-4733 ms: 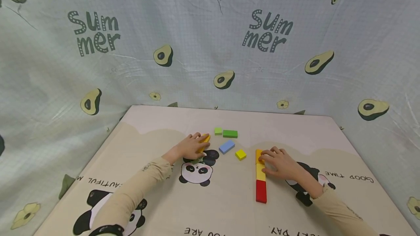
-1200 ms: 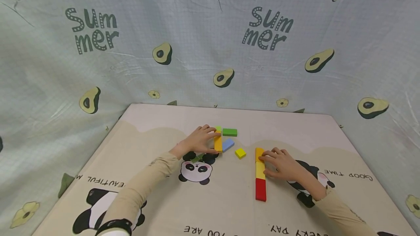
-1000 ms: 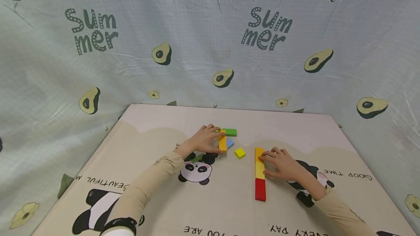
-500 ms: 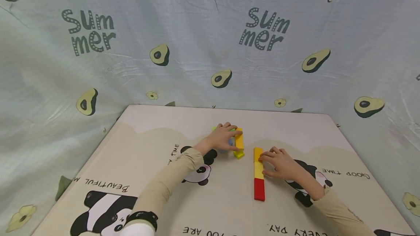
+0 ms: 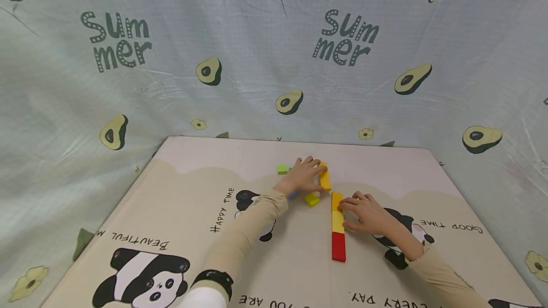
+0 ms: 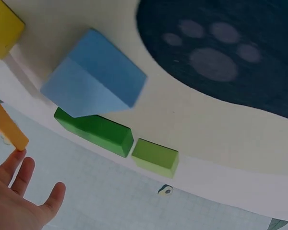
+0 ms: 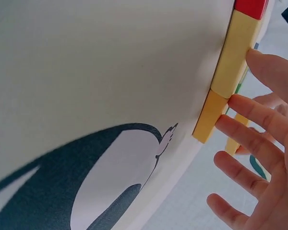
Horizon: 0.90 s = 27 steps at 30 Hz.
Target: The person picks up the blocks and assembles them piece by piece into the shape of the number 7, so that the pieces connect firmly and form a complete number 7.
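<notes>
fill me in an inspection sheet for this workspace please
surface: table cover printed with pandas and lettering
job's things: held orange block; orange end block, pale yellow block and red block end to end in a row, red nearest the person
clutter: light green block, dark green block, blue block, bright yellow block, all outside the row
left hand: holds the held orange block
right hand: touches the row
cables: nothing seen
surroundings: hanging sheet with avocado and "summer" prints
</notes>
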Available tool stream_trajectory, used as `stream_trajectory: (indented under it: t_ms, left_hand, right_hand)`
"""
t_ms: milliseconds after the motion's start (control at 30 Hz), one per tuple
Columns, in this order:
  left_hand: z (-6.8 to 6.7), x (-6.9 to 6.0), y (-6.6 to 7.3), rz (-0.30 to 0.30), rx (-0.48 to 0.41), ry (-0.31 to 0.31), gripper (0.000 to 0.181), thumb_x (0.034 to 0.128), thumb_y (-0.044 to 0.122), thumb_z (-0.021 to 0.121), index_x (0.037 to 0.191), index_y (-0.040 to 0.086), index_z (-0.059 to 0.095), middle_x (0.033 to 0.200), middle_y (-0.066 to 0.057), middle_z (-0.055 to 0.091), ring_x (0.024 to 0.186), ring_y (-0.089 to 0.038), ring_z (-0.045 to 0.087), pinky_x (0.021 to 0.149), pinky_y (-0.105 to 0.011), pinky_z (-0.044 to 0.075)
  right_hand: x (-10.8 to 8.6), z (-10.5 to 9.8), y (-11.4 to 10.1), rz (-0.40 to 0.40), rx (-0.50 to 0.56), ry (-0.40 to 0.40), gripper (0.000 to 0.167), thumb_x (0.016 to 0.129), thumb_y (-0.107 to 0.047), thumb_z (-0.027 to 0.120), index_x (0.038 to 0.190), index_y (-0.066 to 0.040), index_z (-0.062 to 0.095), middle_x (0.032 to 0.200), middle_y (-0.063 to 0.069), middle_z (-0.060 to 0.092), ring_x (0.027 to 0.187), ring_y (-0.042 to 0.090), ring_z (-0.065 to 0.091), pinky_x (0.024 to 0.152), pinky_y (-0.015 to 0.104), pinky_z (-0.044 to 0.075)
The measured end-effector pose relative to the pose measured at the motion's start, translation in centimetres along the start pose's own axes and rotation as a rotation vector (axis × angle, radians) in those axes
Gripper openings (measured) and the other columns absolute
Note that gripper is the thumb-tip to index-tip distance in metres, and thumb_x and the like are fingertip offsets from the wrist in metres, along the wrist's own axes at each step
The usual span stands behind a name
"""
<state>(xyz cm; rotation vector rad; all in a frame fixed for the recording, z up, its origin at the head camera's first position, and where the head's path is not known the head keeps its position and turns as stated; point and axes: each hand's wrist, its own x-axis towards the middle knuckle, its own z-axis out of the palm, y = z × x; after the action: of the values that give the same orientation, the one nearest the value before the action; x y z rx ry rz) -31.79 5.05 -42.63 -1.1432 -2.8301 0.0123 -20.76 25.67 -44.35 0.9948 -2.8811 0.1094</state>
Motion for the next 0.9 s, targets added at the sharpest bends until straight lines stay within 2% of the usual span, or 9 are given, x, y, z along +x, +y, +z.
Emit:
stream_trajectory:
  t_ms: [133,333,567,900]
  left_hand:
    - [0.0,0.7,0.7,-0.037,-0.026,-0.023,0.065,0.0761,0.059,0.056,0.131,0.026,0.043,0.137,-0.001,0.042,0.123,-0.018,0.036,0.099,-0.048,0.032]
    - [0.5,1.5,1.5,-0.074,-0.019,-0.046,0.066,0.0768,0.061,0.053,0.133,0.027,0.04,0.139,-0.001,0.038,0.126,-0.02,0.034,0.102,-0.05,0.029]
    - [0.7,2.0,2.0,-0.069,-0.013,-0.06,0.065,0.0768,0.058,0.056,0.132,0.027,0.041,0.139,-0.001,0.038,0.126,-0.019,0.034,0.101,-0.049,0.029]
    - [1.1,1.9,2.2,-0.092,-0.066,-0.146,0.065,0.0788,0.055,0.056,0.135,0.027,0.038,0.143,-0.001,0.034,0.132,-0.02,0.028,0.105,-0.049,0.024]
  right_hand:
    - [-0.1,0.0,0.0,0.006,-0.005,-0.003,0.039,0.075,-0.039,0.067,0.106,-0.017,0.062,0.108,0.001,0.062,0.092,0.018,0.047,0.079,0.042,0.04]
    - [-0.1,0.3,0.1,0.007,-0.002,0.006,0.039,0.075,-0.039,0.067,0.107,-0.017,0.062,0.109,0.001,0.062,0.094,0.018,0.047,0.081,0.042,0.039]
    - [-0.2,0.3,0.2,0.003,-0.001,0.006,0.039,0.075,-0.039,0.067,0.107,-0.017,0.061,0.109,0.001,0.062,0.094,0.018,0.047,0.08,0.043,0.039]
    - [-0.2,0.3,0.1,0.003,0.0,0.018,0.038,0.075,-0.039,0.066,0.106,-0.017,0.062,0.109,0.001,0.063,0.093,0.018,0.048,0.08,0.044,0.04]
